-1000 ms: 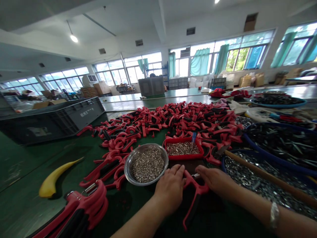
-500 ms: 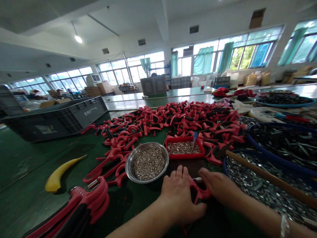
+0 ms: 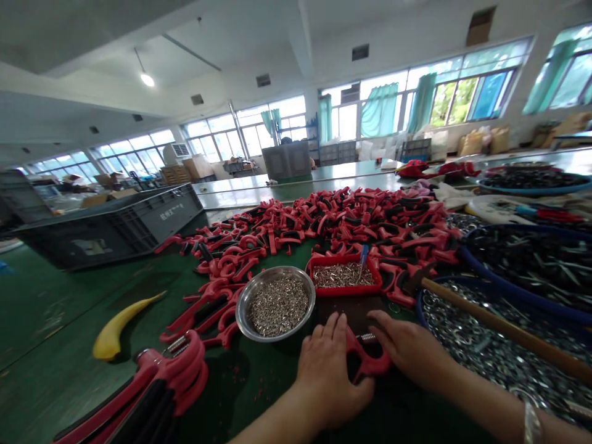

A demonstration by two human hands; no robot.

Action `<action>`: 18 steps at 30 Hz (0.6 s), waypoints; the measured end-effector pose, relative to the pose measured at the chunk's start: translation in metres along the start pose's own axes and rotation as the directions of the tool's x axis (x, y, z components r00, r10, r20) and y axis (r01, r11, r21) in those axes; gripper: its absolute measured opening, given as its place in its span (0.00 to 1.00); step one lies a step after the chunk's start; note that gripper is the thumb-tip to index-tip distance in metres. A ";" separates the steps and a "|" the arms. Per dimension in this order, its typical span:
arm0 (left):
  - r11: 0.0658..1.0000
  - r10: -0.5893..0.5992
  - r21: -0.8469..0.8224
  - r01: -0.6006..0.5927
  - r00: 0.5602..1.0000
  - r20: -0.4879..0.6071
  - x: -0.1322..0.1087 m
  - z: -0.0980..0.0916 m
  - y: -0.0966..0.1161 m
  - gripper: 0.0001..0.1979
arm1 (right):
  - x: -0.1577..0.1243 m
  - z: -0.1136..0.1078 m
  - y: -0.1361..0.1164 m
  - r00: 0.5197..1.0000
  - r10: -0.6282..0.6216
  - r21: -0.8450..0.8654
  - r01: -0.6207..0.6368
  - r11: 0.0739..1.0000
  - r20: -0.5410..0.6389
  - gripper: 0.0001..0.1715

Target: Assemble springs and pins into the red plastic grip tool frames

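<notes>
In front of me lies a red plier-like tool [image 3: 372, 365] with a short coil spring [image 3: 369, 338] between its curved parts. My left hand [image 3: 326, 370] is over its left side, fingers bent around it and thumb near its lower end. My right hand [image 3: 409, 348] grips it from the right, fingertips by the spring; part of the tool is hidden beneath both hands. Just beyond stand a metal bowl [image 3: 240, 314] of small rivet-like pieces and a red tray [image 3: 351, 290] of longer metal pins. At lower left, several similar red-and-black tools [image 3: 171, 376] with springs lie stacked.
A heap of red-and-black handles [image 3: 324, 216] covers the middle of the bench. To the right, a wooden-handled hammer [image 3: 499, 324] lies across a blue basin [image 3: 422, 305] of metal parts. A banana peel [image 3: 113, 330] and a grey crate [image 3: 115, 228] are on the left.
Both hands and the tool shift slightly left in view and stay close together. The view itself turns a little, moving the banana peel and crate to the right.
</notes>
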State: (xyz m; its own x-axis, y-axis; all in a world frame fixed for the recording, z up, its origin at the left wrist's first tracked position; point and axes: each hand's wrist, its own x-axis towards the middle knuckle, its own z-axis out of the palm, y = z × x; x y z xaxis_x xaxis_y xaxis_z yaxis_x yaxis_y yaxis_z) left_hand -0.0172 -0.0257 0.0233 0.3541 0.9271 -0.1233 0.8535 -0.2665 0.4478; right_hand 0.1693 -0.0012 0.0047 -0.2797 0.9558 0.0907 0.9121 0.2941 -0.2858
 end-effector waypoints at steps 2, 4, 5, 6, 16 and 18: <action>1.000 0.009 0.005 -0.009 1.000 -0.017 0.003 -0.002 0.000 0.47 | 0.002 -0.009 0.001 0.996 0.043 0.038 -0.040 0.998 -0.079 0.22; 1.000 0.019 0.016 -0.019 0.999 -0.030 0.005 -0.003 0.001 0.49 | 0.006 -0.022 0.000 0.989 0.059 0.052 -0.052 0.997 -0.137 0.21; 1.000 0.020 0.018 -0.019 0.999 -0.030 0.006 -0.004 0.002 0.49 | 0.009 -0.028 -0.001 0.986 0.056 0.052 -0.049 0.997 -0.154 0.20; 1.000 0.020 0.017 -0.019 0.999 -0.029 0.006 -0.005 0.003 0.50 | 0.013 -0.035 -0.003 0.985 0.050 0.052 -0.042 0.998 -0.166 0.19; 0.928 -0.201 0.249 0.278 0.934 -0.294 0.017 -0.066 -0.059 0.14 | 0.045 -0.066 -0.012 0.973 0.099 -0.063 -0.114 0.991 -0.208 0.15; 0.912 -0.248 0.272 0.308 0.940 -0.234 0.022 -0.071 -0.072 0.12 | 0.058 -0.069 -0.003 0.958 0.162 -0.084 -0.186 0.979 -0.236 0.18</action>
State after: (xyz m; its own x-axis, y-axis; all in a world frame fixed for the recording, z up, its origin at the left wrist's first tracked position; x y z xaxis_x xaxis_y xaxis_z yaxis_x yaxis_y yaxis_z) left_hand -0.0975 0.0327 0.0511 0.0317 0.9993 -0.0201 0.9912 -0.0288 0.1291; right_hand 0.1708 0.0531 0.0766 -0.0496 0.9626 0.2663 0.9700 0.1100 -0.2170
